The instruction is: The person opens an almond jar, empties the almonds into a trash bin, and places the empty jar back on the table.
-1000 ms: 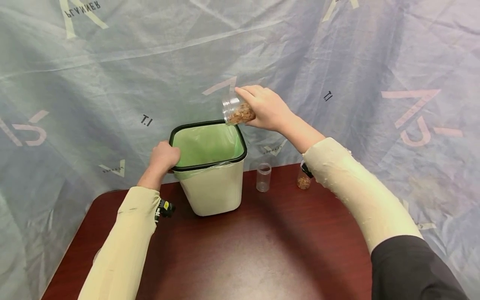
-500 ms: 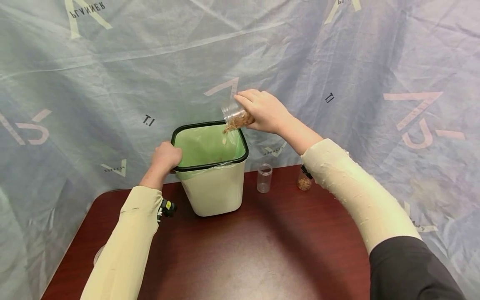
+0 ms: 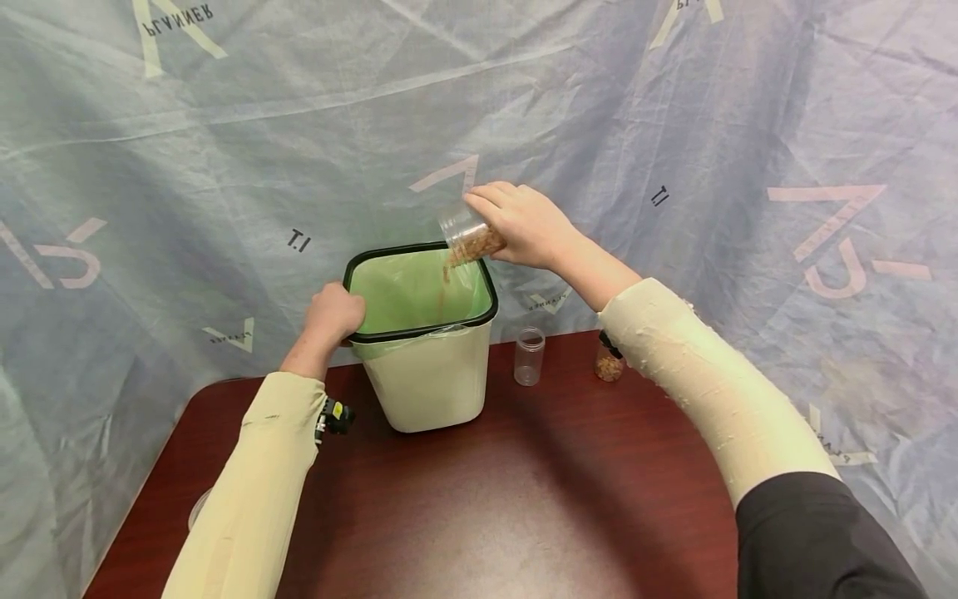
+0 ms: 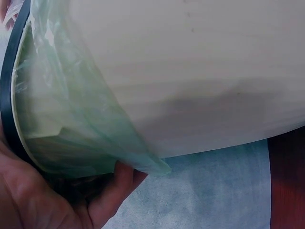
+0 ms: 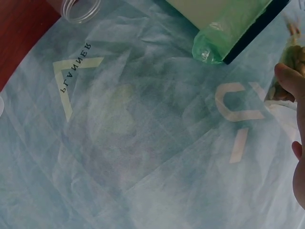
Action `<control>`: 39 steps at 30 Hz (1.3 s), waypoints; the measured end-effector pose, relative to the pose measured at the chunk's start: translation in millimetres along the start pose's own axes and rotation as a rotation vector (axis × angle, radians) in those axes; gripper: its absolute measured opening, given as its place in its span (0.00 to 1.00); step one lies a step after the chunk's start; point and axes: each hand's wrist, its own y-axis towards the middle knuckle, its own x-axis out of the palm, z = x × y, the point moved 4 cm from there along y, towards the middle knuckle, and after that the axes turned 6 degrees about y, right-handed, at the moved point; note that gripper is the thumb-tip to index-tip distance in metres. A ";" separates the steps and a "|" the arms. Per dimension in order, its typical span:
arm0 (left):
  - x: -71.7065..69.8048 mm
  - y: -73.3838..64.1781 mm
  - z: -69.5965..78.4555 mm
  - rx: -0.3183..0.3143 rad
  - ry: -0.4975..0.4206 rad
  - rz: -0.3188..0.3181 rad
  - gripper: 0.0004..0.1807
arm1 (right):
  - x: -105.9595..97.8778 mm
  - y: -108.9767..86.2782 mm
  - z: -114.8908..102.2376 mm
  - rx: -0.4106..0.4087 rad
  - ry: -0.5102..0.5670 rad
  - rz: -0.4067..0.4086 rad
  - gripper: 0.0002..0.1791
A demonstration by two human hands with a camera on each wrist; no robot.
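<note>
My right hand (image 3: 527,223) grips a clear jar (image 3: 458,226), tilted mouth-down to the left over the trash bin (image 3: 430,383). Brown pieces that look like nuts (image 3: 479,244) spill from the jar's mouth into the bin. The bin is cream with a black rim (image 3: 419,333) and a green liner bag (image 3: 397,287). At its left side my left hand (image 3: 333,314) holds the rim; in the left wrist view that hand's fingers curl round the rim and the liner's overhang (image 4: 90,109). In the right wrist view, only part of the right hand (image 5: 295,90) shows at the edge.
An upright clear jar (image 3: 528,358) stands right of the bin on the dark red table (image 3: 479,499). Farther right, another jar (image 3: 609,366) with brown pieces is partly hidden by the right sleeve. A clear round item (image 3: 198,507) peeks out behind the left sleeve. A printed cloth (image 3: 299,150) hangs behind.
The jar in my right hand has tipped further down, and brown pieces have begun pouring into the bin. My left hand keeps its hold on the rim.
</note>
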 end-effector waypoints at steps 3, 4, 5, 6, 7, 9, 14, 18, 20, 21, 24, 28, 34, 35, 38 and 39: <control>-0.4 -0.3 -0.2 -0.001 -0.006 0.008 0.25 | 0.2 0.6 -0.9 -0.003 -0.004 -0.003 0.47; -0.4 0.0 -0.5 -0.002 -0.008 0.010 0.25 | 0.2 0.9 -1.4 -0.005 -0.003 -0.002 0.47; -0.4 0.0 -0.7 -0.003 -0.009 0.011 0.25 | 0.3 1.1 -1.8 -0.008 -0.003 -0.001 0.47; -0.6 -0.2 -0.9 -0.006 -0.012 0.014 0.25 | 0.3 1.3 -2.2 -0.012 -0.003 0.001 0.47; -0.7 -0.4 -1.1 -0.007 -0.010 0.015 0.25 | 0.5 1.6 -2.5 -0.015 -0.003 0.004 0.47; -0.9 -0.3 -1.6 -0.009 -0.008 0.019 0.24 | 0.9 2.2 -3.2 -0.024 -0.007 0.009 0.47; -0.4 -0.3 -1.9 -0.011 -0.011 0.020 0.25 | 1.8 3.4 -3.6 -0.036 -0.014 0.024 0.45; -0.3 0.0 -2.0 -0.015 -0.017 0.022 0.25 | 2.8 3.7 -3.9 -0.042 -0.011 0.029 0.43; -0.6 -0.1 -1.9 -0.014 -0.013 0.022 0.25 | 3.4 3.6 -4.0 -0.043 -0.010 0.028 0.43; -0.6 0.0 -2.0 -0.013 -0.015 0.021 0.25 | 3.5 3.5 -4.3 -0.044 -0.009 0.027 0.43; -0.7 0.0 -1.5 -0.005 -0.005 0.020 0.26 | 4.1 3.4 -5.0 -0.047 -0.010 0.026 0.43; 0.1 0.1 -2.1 -0.005 -0.001 0.014 0.27 | 5.8 4.0 -6.5 -0.059 -0.018 0.022 0.42; 0.6 2.0 -3.1 -0.003 -0.011 0.022 0.27 | 8.6 5.1 -7.8 -0.080 -0.046 0.027 0.40; 0.5 2.2 -3.2 0.000 -0.011 0.026 0.27 | 8.9 5.4 -7.7 -0.083 -0.049 0.026 0.39; 0.5 2.2 -3.7 -0.001 -0.021 0.024 0.27 | 9.5 6.1 -8.4 -0.094 -0.056 0.020 0.39; 0.5 2.2 -3.7 -0.001 -0.017 0.020 0.26 | 9.6 6.3 -8.7 -0.096 -0.057 0.016 0.39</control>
